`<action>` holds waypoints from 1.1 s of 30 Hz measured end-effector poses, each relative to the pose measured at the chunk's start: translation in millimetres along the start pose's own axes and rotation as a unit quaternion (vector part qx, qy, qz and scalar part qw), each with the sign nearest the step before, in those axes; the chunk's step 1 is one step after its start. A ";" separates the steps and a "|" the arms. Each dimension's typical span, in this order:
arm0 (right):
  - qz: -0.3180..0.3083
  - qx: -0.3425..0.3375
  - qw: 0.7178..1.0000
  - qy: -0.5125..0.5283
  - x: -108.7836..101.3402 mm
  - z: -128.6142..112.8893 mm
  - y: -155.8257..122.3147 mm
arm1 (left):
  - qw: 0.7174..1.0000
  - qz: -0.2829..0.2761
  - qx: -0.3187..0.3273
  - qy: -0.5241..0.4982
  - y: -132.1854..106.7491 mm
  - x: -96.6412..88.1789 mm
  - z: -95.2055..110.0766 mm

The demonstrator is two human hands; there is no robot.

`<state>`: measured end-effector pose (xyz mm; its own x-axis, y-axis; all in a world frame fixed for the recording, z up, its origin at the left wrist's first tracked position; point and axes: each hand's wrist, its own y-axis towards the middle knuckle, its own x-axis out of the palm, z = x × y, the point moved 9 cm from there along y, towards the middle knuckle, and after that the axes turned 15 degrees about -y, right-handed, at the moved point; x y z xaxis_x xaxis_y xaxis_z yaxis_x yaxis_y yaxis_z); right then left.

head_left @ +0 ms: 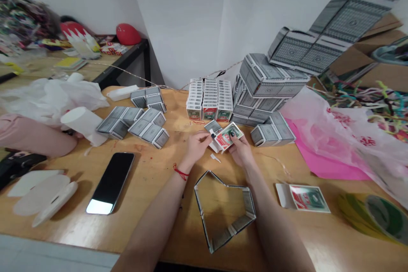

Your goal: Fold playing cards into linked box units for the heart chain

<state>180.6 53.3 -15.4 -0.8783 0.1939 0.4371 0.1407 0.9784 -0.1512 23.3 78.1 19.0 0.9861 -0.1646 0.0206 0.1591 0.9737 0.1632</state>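
A green, red and white playing-card box (225, 137) is gripped in my right hand (241, 149), the thumb lying across its printed face. Closed in a pinch, my left hand (199, 146) is at the white flap at the box's left end. A grey patterned piece (213, 126) shows just behind the box; whether it touches the box I cannot tell. Below the hands lies a small white scrap (215, 158). Between my forearms stands an angular, heart-like frame (247, 204) made of joined grey card strips.
Rows of card boxes (209, 100) stand at the back beside stacked grey card-box blocks (267, 78). More grey blocks (149, 129) sit left, near a phone (111, 182). At right are an open card box (309, 198), yellow tape (369, 216) and pink paper (328, 159).
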 end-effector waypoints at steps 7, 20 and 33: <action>-0.049 0.057 0.996 0.042 7.5 5.6 -3.1 | 0.969 0.060 -0.131 -0.199 -1.0 2.2 -26.4; -0.003 0.050 0.995 0.084 0.1 8.8 3.5 | 0.971 -0.018 -0.064 -0.228 -2.7 18.2 -0.9; -0.012 -0.019 1.000 0.010 3.2 -7.5 -0.2 | 0.882 -0.056 -0.275 -0.379 -17.6 35.3 -32.1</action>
<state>181.2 54.3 -7.3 -0.8727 0.1706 0.4574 0.1371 0.9849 -0.1057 56.9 60.2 -14.8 0.6805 -0.1201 0.7228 0.4583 0.8395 -0.2920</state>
